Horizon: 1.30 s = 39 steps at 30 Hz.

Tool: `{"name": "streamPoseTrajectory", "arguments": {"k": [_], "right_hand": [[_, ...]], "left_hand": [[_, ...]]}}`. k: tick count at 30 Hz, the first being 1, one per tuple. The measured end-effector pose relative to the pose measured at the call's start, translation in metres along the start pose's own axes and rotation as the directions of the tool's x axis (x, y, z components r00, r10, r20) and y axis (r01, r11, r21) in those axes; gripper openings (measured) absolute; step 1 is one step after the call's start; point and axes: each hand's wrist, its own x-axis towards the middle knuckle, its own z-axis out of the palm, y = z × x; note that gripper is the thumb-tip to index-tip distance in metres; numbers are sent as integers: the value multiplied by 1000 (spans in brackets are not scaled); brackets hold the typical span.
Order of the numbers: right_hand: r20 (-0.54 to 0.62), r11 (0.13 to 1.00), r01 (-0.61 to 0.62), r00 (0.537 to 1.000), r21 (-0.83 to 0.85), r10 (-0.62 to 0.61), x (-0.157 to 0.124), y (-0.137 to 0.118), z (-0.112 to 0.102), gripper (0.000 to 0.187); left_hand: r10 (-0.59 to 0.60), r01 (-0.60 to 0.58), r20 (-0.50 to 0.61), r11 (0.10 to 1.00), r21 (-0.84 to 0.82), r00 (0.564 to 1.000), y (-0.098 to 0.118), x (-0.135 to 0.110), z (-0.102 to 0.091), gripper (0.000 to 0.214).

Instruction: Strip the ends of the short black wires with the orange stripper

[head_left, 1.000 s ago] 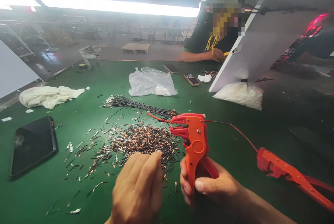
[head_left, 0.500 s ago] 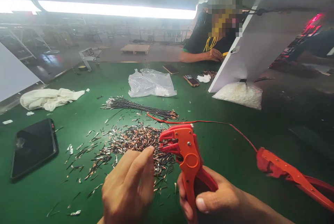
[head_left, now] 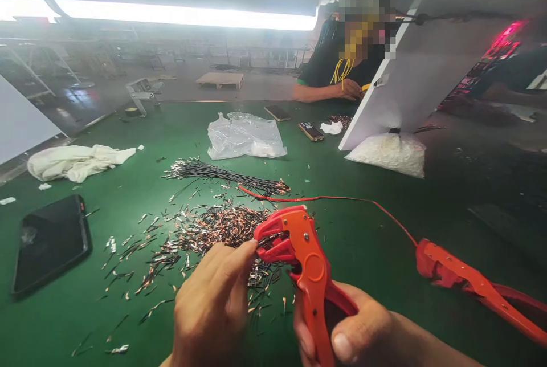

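My right hand (head_left: 363, 327) is wrapped round the handles of an orange-and-red wire stripper (head_left: 308, 267), held upright over the green table. The stripper's jaws point left and stand apart. My left hand (head_left: 213, 298) is closed, its fingertips right at the jaw tips; anything pinched in it is hidden. Behind and below both lies a heap of short black wire offcuts (head_left: 213, 230) with copper ends. Just beyond the heap rests a bundle of black wires (head_left: 226, 174), with silvery tips at the left and bare copper at the right.
A second wire stripper (head_left: 470, 278) lies at the right, a red strand (head_left: 342, 198) running from its head. At the left are a black phone (head_left: 51, 241) and a white cloth (head_left: 81, 162). Farther back are a plastic bag (head_left: 248, 136), a filled bag (head_left: 387, 153) and a co-worker (head_left: 329, 70).
My left hand has moved up and right, bringing its fingertips to the jaws. The stripper has tilted slightly and shifted a little left. The whole view has slid slightly left.
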Motion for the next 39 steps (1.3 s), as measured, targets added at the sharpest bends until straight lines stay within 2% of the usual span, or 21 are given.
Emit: {"name": "streamPoseTrajectory", "arguments": {"k": [2,5,8,12,15,17,21,27,30,32,34,35,37,39], "right_hand": [[-16,998,-19,1000,57,20,0,1,0,31],[-3,996,-58,998,74,59,0,0,0,31],[3,995,-81,997,51,81,0,-1,2,33],[15,998,-68,998,14,68,0,-4,8,28],[13,998,-61,998,-20,61,-1,-4,9,29],[1,997,-64,998,-34,64,-4,-4,6,31],[-36,998,-63,997,-17,62,-8,-4,0,27],[-87,998,-59,995,-34,56,-9,-6,3,26],[-50,999,-19,999,-35,17,-7,-6,2,28],[-25,1000,20,999,-23,-20,-5,-5,0,29],[-3,999,42,999,-3,-42,-2,-6,-2,29],[8,999,46,999,8,-46,-1,-7,-3,29],[32,999,36,999,25,-37,1,-9,-2,28],[21,999,15,1000,33,-15,2,-11,-1,26]], "left_hand": [[-55,55,-6,996,-64,998,0,-1,0,20],[-234,245,71,941,-236,970,1,-2,1,24],[-391,442,207,807,-391,897,3,-3,2,24],[-484,589,336,647,-485,808,7,-3,6,14],[-598,665,319,545,-510,735,9,-2,6,10],[-638,666,258,556,-498,725,7,1,4,9],[-561,584,195,687,-432,804,-1,7,-4,7],[-514,535,171,738,-410,840,1,5,-2,8],[-462,461,77,829,-316,884,2,0,-2,12],[-319,315,12,930,-190,948,0,0,-4,15],[-106,106,0,993,-51,994,0,1,-9,19],[-1,1,19,1000,2,1000,0,2,-11,20],[164,-168,65,983,73,984,2,5,-13,19],[246,-253,70,960,122,967,7,6,-11,12]]}}
